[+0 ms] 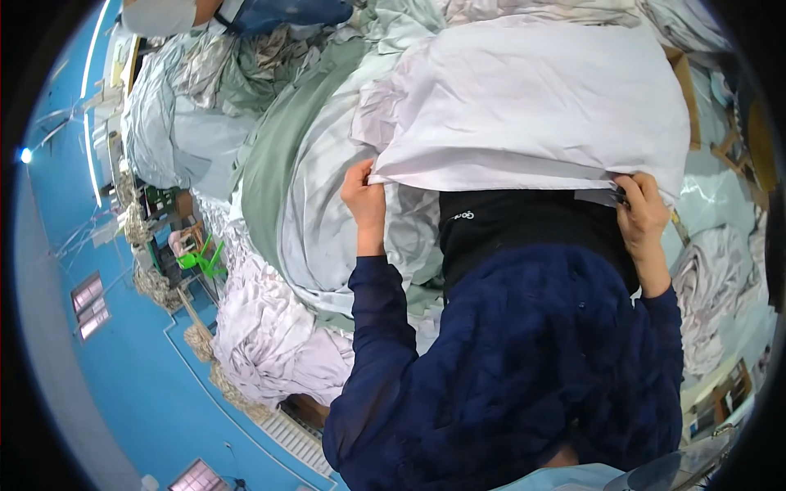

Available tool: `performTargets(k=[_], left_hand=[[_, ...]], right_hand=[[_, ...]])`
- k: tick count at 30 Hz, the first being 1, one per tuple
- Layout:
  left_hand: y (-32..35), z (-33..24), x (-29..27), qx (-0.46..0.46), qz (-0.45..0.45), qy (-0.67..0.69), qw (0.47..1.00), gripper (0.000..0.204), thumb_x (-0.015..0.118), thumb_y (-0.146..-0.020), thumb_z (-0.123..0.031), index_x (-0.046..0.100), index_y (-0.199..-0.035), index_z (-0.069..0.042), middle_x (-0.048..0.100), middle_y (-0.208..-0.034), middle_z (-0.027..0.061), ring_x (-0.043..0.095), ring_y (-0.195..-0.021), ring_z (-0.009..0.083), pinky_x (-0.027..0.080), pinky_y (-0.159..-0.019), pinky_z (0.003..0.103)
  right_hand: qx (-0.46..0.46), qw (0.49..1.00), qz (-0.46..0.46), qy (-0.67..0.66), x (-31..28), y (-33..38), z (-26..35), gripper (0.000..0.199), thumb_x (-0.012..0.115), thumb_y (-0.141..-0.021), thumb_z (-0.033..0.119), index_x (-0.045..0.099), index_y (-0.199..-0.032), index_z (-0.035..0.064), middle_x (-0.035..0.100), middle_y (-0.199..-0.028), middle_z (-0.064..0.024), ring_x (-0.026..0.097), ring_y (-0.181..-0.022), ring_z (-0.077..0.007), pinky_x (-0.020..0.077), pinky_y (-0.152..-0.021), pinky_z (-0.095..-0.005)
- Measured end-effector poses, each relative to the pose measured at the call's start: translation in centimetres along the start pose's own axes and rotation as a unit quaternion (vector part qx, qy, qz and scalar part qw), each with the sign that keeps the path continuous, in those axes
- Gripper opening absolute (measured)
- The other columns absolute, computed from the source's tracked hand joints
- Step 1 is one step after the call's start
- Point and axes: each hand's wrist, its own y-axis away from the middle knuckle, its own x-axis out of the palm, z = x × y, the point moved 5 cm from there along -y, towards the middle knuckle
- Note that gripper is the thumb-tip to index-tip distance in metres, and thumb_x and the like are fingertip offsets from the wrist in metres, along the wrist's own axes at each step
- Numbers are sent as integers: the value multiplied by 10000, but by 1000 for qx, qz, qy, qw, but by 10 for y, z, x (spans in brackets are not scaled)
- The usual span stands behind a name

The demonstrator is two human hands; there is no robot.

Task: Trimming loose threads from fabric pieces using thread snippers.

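Note:
A large piece of white cloth [540, 98] lies spread out before me, its near edge folded and drawn straight between my hands. With closed fingers my left hand [363, 196] pinches the left corner of that edge. My right hand [643, 211] is closed on the same edge farther right. Something small and dark shows by its fingertips, too small to name. Just below the cloth's edge is the black garment at my waist [508, 221].
Grey-green and pale cloth [282, 155] is heaped to the left, with more white cloth [274, 331] below it. Crumpled fabric [712, 286] lies on the right. Farther left stand a bright green chair [205, 255] and a blue wall [131, 360]. Part of another person [286, 15] shows at the top.

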Motion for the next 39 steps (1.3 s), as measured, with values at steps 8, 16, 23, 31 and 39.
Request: performTargets(k=[8, 16, 23, 31, 39], left_hand=[[13, 5, -15, 23, -54, -54, 997, 208, 684, -752, 36, 683, -953, -19, 563, -743, 24, 508, -622, 93, 421, -561, 234], [12, -30, -33, 28, -137, -57, 989, 221, 674, -695, 25, 675, -906, -41, 503, -671, 52, 472, -577, 180, 390, -530, 305], [13, -37, -52, 38, -150, -89, 984, 264, 665, -719, 62, 697, -959, -41, 551, -701, 43, 498, -598, 142, 408, -538, 260], [0, -20, 21, -37, -259, 101, 960, 172, 661, -775, 13, 686, -944, -7, 660, -796, 73, 608, -698, 164, 490, -660, 266], [-25, 0, 66, -70, -261, 84, 959, 142, 673, -808, -57, 683, -941, -10, 708, -815, 82, 653, -715, 182, 518, -692, 299]], right_hand=[[61, 990, 11, -128, -5, -2, 0, 297, 692, -698, -71, 643, -973, 30, 580, -927, -82, 577, -726, -203, 459, -628, -271], [-33, 999, 28, 30, 30, -22, 39, 478, 728, -633, -23, 622, -1086, 90, 595, -1000, -97, 626, -823, -275, 501, -668, -333], [-134, 982, -52, -120, -21, -40, 45, 399, 558, -617, -152, 647, -974, 3, 630, -950, -160, 622, -811, -265, 497, -702, -328], [-19, 928, -314, -200, -169, 18, -5, 71, 542, -924, -71, 610, -927, -88, 640, -959, -186, 593, -863, -233, 474, -794, -325], [204, 636, -388, 635, -337, 167, -117, 238, 661, -858, 386, 683, -857, 149, 676, -779, -66, 644, -627, -256, 503, -580, -351]])
